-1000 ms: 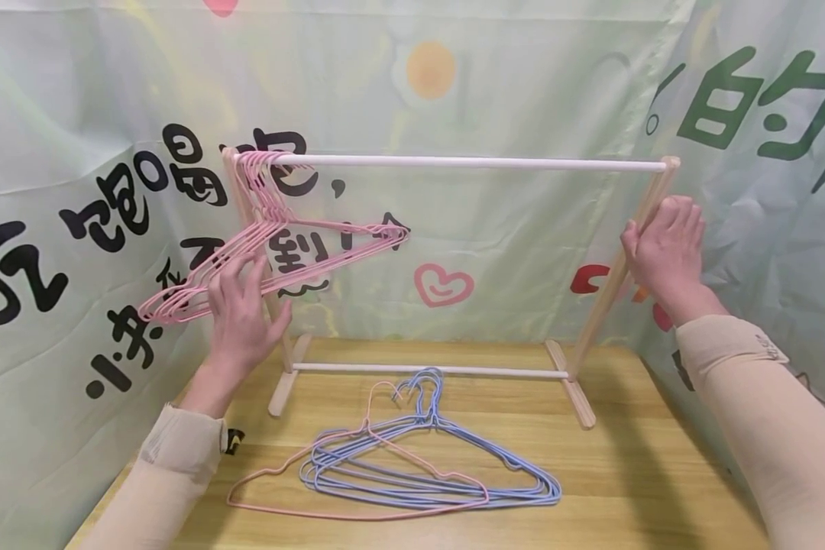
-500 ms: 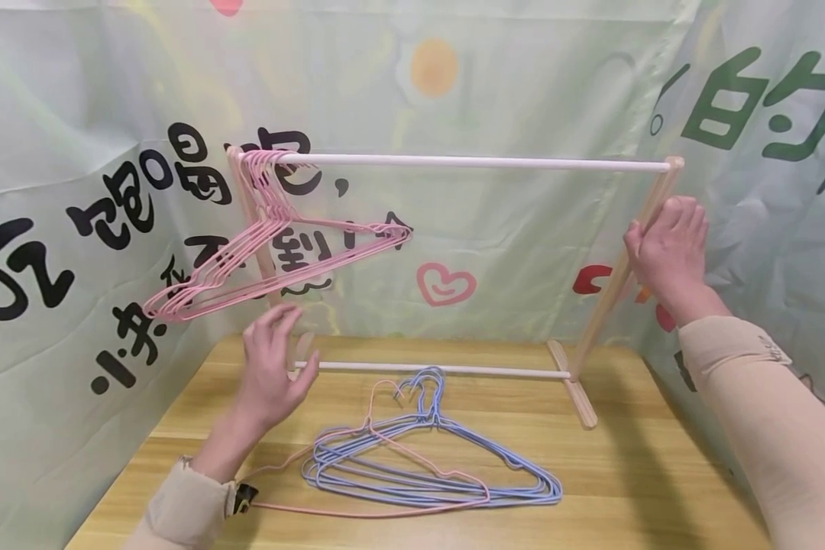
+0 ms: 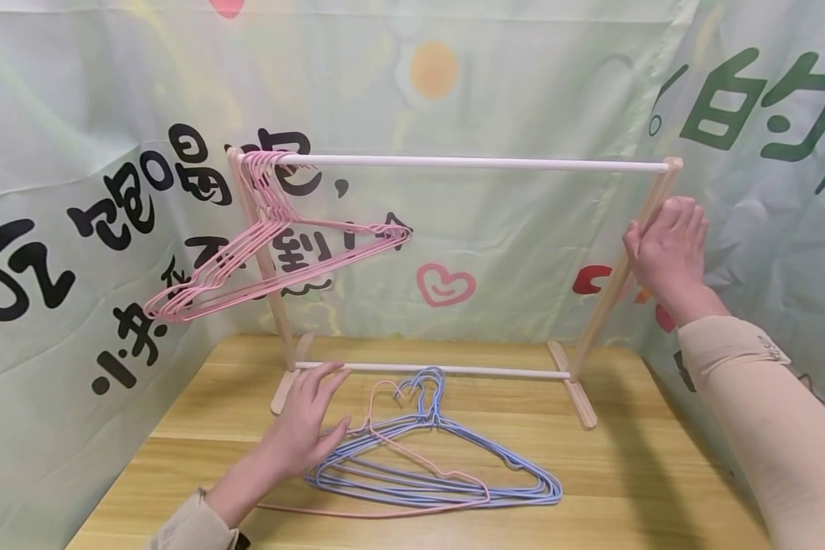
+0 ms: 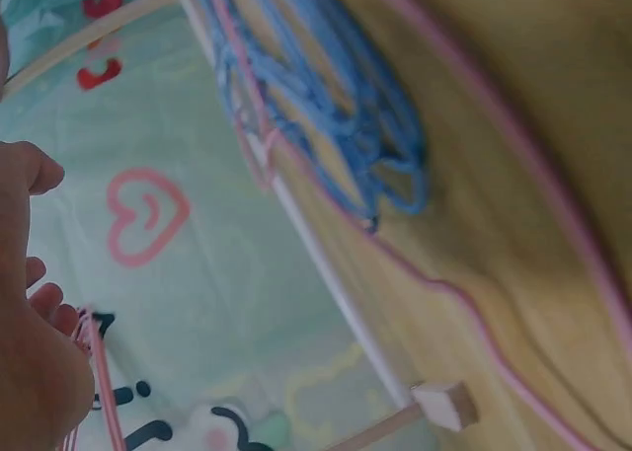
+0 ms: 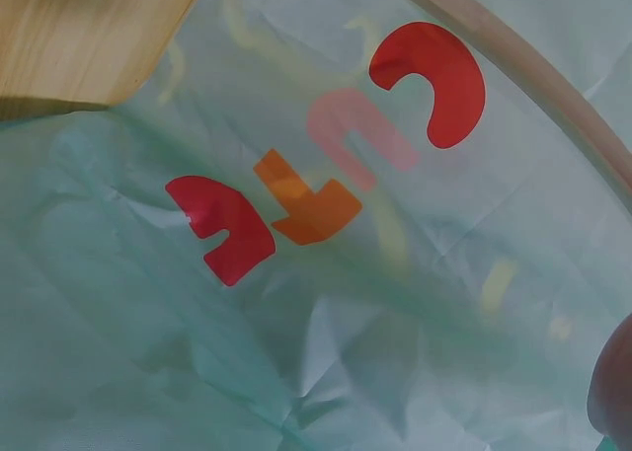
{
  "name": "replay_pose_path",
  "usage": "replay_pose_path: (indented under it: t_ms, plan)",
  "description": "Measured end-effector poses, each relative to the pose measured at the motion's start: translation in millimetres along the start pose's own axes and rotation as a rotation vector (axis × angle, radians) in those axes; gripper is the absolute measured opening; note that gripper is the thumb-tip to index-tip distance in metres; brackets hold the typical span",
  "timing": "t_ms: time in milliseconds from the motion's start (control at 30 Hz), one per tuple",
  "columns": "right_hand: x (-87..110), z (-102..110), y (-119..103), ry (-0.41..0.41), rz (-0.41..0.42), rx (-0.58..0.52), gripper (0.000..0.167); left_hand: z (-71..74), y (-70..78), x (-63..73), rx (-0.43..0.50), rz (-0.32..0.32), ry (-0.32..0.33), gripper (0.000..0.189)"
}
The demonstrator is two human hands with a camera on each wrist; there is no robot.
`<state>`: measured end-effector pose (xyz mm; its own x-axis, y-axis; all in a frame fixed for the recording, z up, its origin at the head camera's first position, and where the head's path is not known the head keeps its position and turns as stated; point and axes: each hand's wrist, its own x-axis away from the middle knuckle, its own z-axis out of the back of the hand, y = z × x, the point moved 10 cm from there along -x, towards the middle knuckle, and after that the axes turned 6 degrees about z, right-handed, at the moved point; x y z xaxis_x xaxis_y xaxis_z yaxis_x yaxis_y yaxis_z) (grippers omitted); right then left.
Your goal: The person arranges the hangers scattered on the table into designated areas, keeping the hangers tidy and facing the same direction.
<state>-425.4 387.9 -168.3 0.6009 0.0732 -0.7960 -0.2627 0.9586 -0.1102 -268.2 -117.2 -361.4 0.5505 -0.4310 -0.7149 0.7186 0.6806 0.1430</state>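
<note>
My right hand (image 3: 670, 256) grips the right wooden post (image 3: 608, 298) of a small garment rack, near its upper part. In the head view my left hand (image 3: 299, 435) reaches low over the table with its fingers spread and nothing in them. Below and beside it lies one pink wire hanger (image 3: 385, 516), overlapping a stack of blue hangers (image 3: 433, 420). Part of the pink hanger is hidden behind my left hand and wrist. Several pink hangers (image 3: 273, 216) hang bunched at the left end of the rack's white top bar (image 3: 481, 162).
The rack's feet (image 3: 580, 405) stand on the wood-grain table (image 3: 626, 466), joined by a white lower bar (image 3: 495, 371). Printed cloth (image 3: 536, 92) hangs behind and along both sides, close to the rack's posts.
My left hand has come away from the hanging pink hangers, moving down and right to the hangers on the table. The right hand keeps its place on the post.
</note>
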Motion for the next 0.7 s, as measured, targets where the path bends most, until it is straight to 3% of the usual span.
replay_pose_path:
  t_ms: [167,333,700]
  plan:
    - [-0.7,0.4,-0.7,0.007,0.012,0.005,0.037,-16.9,-1.0,19.2,-0.022,0.023,-0.119,0.08]
    - [-1.5,0.6,-0.6,-0.001,0.01,0.009,0.037,-33.1,-7.9,41.3,-0.04,0.089,-0.285,0.09]
    - [-0.7,-1.1,1.4,-0.001,0.002,0.006,0.038,-55.7,-25.5,75.9,-0.027,0.207,-0.561,0.105]
